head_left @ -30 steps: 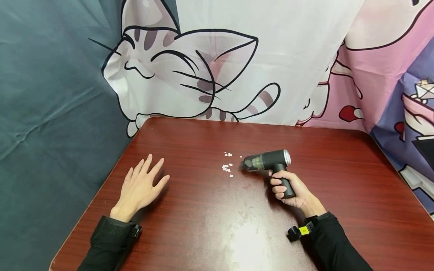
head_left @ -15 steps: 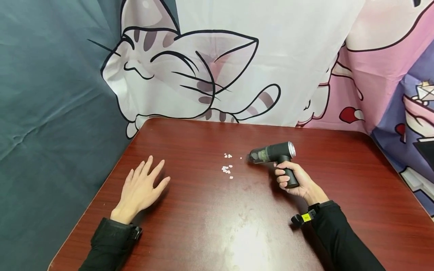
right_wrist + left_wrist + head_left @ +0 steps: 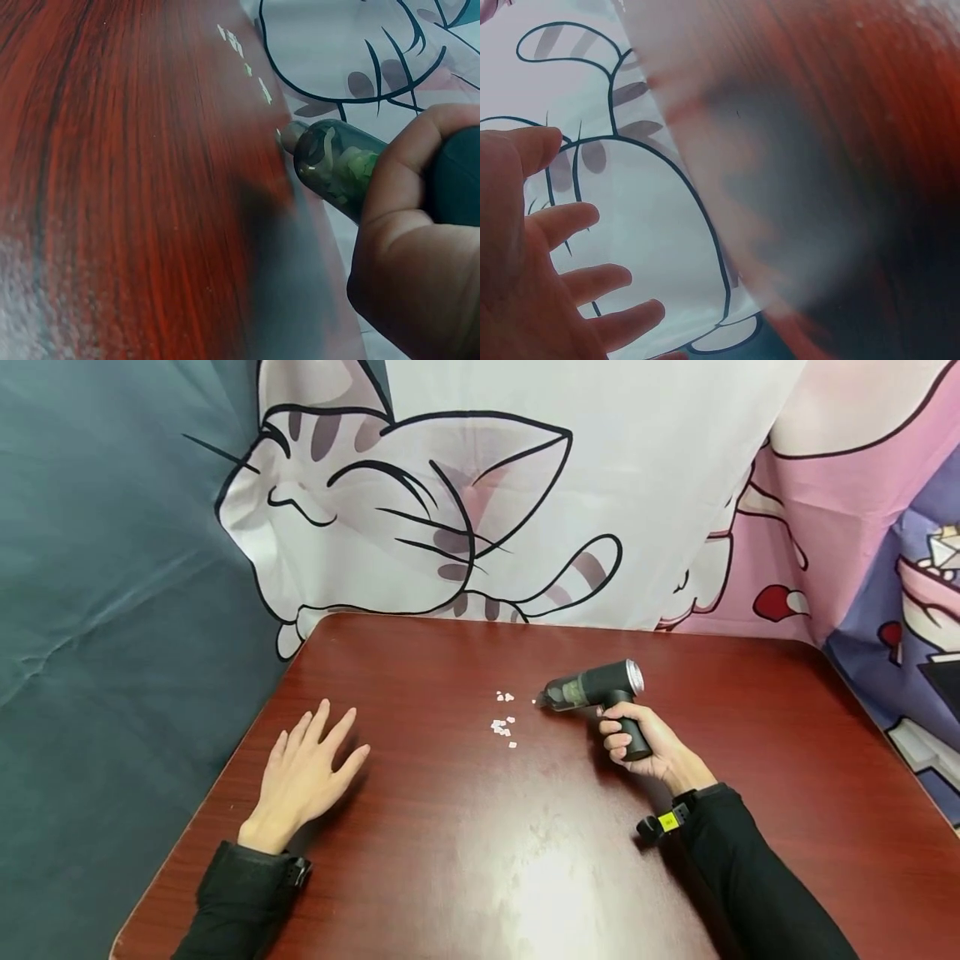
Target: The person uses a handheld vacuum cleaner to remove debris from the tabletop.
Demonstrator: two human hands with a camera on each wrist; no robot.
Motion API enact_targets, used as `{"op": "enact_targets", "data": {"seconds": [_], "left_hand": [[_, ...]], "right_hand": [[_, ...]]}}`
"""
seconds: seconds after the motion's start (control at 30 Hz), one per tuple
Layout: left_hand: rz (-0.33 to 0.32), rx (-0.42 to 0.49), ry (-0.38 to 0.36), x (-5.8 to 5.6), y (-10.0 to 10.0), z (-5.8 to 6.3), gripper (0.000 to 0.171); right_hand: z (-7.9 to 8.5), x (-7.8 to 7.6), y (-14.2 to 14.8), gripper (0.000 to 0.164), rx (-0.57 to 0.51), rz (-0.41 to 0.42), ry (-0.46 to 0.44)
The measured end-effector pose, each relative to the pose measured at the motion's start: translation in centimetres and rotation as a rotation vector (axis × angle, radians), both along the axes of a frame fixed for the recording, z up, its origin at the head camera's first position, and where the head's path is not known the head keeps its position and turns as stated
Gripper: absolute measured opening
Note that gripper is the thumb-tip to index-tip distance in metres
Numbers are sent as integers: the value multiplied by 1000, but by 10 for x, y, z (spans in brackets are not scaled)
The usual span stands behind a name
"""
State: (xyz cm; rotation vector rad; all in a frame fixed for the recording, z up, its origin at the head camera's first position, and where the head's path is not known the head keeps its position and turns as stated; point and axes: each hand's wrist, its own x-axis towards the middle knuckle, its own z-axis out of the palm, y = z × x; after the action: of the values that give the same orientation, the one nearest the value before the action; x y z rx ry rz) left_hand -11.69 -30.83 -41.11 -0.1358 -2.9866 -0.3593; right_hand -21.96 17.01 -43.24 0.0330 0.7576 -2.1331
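My right hand (image 3: 645, 745) grips the handle of a small black handheld vacuum (image 3: 596, 687), its nozzle pointing left and down at a lone white scrap on the table. In the right wrist view the vacuum's clear dust cup (image 3: 337, 166) holds pale and green bits, and my right hand (image 3: 420, 247) fills the lower right. A cluster of small white paper scraps (image 3: 504, 723) lies just left of the nozzle, also visible as scraps (image 3: 244, 56) on the wood. My left hand (image 3: 307, 772) lies flat on the table with fingers spread, holding nothing; its fingers (image 3: 570, 285) show in the left wrist view.
The dark red wooden table (image 3: 465, 860) has rounded far corners. A cat-print cloth (image 3: 465, 502) hangs behind it, with dark teal fabric (image 3: 112, 593) at the left and pink and purple print (image 3: 885, 543) at the right.
My right hand has carried the vacuum away from me and slightly right, then tipped its nozzle down toward the lone scrap. The left hand stays flat in place.
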Motion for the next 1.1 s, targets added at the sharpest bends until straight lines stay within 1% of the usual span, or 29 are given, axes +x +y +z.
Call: {"op": "enact_targets", "data": {"seconds": [0.13, 0.3, 0.5, 0.63, 0.93, 1.1], "left_hand": [[12, 10, 0, 0, -3, 2, 66], [12, 12, -3, 1, -3, 2, 66], [2, 4, 2, 1, -2, 2, 66], [1, 1, 2, 1, -2, 3, 66], [0, 6, 1, 2, 0, 3, 65], [5, 7, -7, 4, 1, 2, 65]], "right_hand": [[5, -6, -7, 8, 8, 15, 6], [5, -3, -10, 8, 16, 19, 11], [2, 11, -10, 13, 23, 34, 41], [-1, 21, -10, 14, 7, 58, 67], [-5, 37, -12, 17, -13, 100, 111], [-9, 44, -14, 19, -21, 117, 118]]}}
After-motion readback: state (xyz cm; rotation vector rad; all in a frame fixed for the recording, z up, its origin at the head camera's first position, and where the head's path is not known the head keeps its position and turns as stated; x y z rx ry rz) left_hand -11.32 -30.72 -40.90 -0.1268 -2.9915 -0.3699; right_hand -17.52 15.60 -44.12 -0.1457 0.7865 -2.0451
